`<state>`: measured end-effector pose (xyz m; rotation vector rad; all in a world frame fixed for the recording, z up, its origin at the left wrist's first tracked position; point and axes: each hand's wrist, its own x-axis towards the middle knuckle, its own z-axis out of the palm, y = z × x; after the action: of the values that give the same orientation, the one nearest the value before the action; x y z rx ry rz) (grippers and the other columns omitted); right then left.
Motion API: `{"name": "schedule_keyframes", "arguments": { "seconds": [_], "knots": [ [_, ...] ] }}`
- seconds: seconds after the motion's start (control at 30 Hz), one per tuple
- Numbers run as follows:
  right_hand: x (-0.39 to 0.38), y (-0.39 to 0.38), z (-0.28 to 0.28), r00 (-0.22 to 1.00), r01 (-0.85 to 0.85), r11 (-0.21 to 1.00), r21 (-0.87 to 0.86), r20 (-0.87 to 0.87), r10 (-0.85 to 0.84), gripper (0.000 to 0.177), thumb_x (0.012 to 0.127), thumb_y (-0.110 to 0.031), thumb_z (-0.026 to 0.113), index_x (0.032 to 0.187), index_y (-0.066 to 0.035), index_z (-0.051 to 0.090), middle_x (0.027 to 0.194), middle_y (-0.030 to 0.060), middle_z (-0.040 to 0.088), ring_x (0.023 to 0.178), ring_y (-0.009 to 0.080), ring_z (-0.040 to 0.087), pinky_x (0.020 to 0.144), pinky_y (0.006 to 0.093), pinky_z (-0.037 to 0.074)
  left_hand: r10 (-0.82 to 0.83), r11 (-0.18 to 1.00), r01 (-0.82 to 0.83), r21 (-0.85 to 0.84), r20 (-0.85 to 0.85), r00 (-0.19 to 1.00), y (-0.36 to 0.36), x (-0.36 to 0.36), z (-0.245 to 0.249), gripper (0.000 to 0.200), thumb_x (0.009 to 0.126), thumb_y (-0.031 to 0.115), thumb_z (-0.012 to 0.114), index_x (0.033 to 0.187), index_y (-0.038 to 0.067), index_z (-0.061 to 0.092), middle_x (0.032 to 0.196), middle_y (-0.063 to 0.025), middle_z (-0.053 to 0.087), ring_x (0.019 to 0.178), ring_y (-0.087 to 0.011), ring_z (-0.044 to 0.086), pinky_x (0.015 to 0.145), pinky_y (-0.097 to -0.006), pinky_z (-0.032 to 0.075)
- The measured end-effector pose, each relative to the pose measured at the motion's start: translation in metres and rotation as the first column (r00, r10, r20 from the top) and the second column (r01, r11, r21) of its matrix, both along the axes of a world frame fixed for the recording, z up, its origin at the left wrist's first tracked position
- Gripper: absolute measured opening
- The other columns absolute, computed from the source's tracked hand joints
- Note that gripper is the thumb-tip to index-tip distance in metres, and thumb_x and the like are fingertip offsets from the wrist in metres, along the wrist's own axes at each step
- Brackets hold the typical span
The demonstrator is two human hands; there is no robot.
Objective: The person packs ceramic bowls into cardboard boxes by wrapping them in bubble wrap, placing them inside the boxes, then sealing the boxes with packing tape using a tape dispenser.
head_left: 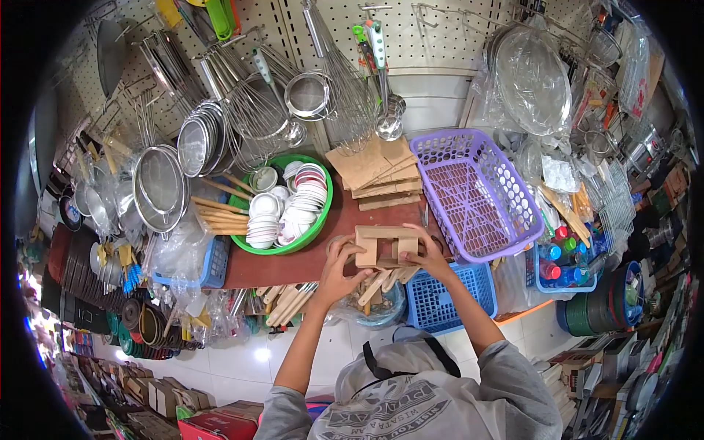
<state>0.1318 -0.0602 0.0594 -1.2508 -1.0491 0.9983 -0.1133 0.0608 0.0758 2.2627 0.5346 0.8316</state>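
Observation:
A small brown cardboard box (366, 251) is held up over the front of the reddish-brown table, its flaps standing apart so that an opening shows in the middle. My left hand (339, 270) grips its left side, thumb below and fingers on the edge. On the opposite side, my right hand (430, 259) is closed around the right panel. Just behind the box lies a stack of flat brown cardboard pieces (372, 167). I cannot make out anything inside the box.
A green basin (325, 213) of small white dishes stands left on the table (249, 271). To the right sits a purple plastic basket (539, 220). Below the front edge are a blue basket (451, 297) and wooden-handled utensils (293, 304). Whisks (249, 110) and strainers (158, 187) hang behind.

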Motion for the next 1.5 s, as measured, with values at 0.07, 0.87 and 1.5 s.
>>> {"name": "schedule_keyframes", "arguments": {
  "seconds": [0.07,0.87,1.5],
  "knots": [
    [0.000,-0.002,-0.003,0.998,-0.027,0.999,0.025,0.058,0.025,0.075,0.085,-0.012,0.078,0.150,-0.015,0.040,0.140,0.0061,0.049,0.122,0.0187,0.055,0.103,0.0335,0.047,0.037,0.998,-0.036,-0.044,0.045,0.998,-0.001,-0.001,-0.013,0.059,0.080,0.030,0.082,0.126,0.009,0.051,0.143,-0.0178,0.043,0.126,-0.0379,0.047,0.107,-0.0472,0.041],
    [-0.017,-0.023,0.042,0.986,0.022,0.987,-0.161,-0.162,-0.048,0.048,0.093,-0.022,0.072,0.135,-0.011,0.051,0.125,0.0061,0.059,0.115,0.0156,0.058,0.092,0.0313,0.051,0.191,0.943,-0.126,-0.309,0.190,0.963,-0.051,0.021,-0.001,0.062,0.101,0.024,0.049,0.154,0.002,0.025,0.153,-0.0197,0.027,0.145,-0.0335,0.024,0.120,-0.0434,0.018],
    [0.021,0.011,0.045,0.999,0.027,0.999,0.044,0.043,-0.028,0.053,0.090,-0.017,0.076,0.137,-0.007,0.053,0.122,0.0100,0.063,0.107,0.0153,0.063,0.087,0.0290,0.054,0.246,0.849,-0.065,-0.525,0.283,0.927,-0.019,0.063,0.019,0.062,0.095,0.015,0.066,0.148,0.005,0.038,0.144,-0.0148,0.044,0.132,-0.0252,0.043,0.112,-0.0368,0.033]
  ]
}}
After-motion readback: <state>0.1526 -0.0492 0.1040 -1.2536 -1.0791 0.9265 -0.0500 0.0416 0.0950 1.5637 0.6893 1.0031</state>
